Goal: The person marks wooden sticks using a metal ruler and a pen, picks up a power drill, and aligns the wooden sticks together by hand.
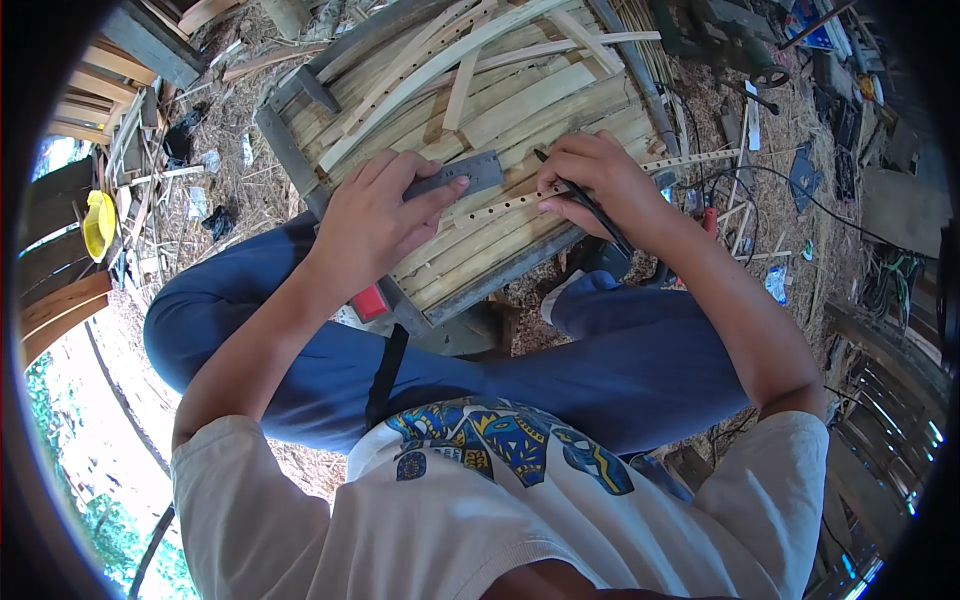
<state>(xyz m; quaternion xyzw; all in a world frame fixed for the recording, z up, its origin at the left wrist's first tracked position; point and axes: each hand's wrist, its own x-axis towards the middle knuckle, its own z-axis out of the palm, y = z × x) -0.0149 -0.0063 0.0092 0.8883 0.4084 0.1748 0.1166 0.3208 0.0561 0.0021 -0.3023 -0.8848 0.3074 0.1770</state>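
My left hand (pixel 385 210) is closed on a flat grey block (pixel 470 174), its thumb resting on top, above the slatted wooden bench (pixel 440 285). To its right, my right hand (pixel 600 185) is closed round a dark, slim pen-like tool (pixel 601 217) that slants down toward my wrist. Under the fingers of my right hand lies a thin wooden strip with a row of dark holes (pixel 497 209); it runs on past the hand to the right (pixel 700 159). The tool's exact tip is hard to make out.
Curved and straight wooden strips (pixel 440 68) lie on the bench's far part. A red object (pixel 369 302) sits by its near left corner. A yellow object (pixel 99 226) is at far left. Cables (pixel 800 190) and wood scraps cover the ground at right.
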